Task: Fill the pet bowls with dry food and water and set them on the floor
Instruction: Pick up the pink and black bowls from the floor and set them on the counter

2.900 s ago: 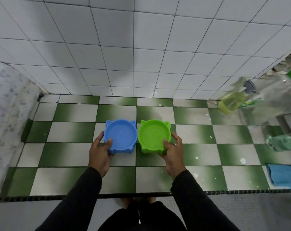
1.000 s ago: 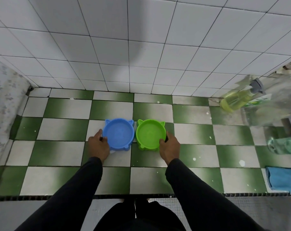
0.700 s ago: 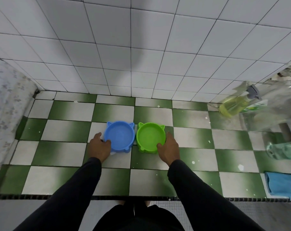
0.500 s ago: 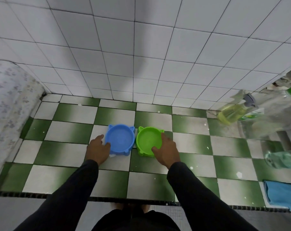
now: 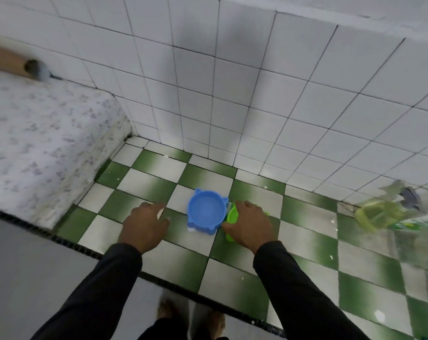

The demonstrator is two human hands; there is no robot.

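On the green-and-white checkered tile floor, close to the white tiled wall, your blue plastic pet bowl with small cat ears on its rim sits flat and looks empty inside. Just to its right, touching or nearly so, is the bright green plastic pet bowl, now almost wholly hidden under your right hand. That hand lies over the green bowl with its fingers curved down around the rim; half a second ago it rested only at the bowl's near right edge and most of the green interior showed.

Your left hand has come off the blue bowl. Earlier its fingers touched the bowl's left side; now it hovers well clear to the left, over the tiles, fingers loosely bent and holding nothing.

Your view has swung left and tilted since the earlier frames. The pale floral-patterned mattress fills much more of the left side, and a brown tube-like object shows above it against the wall. The blurred clear spray bottle of yellow-green liquid has slid to the far right edge, and the blue cloth seen before is out of frame. Both dark sleeves reach forward from the bottom, with your bare feet below them.
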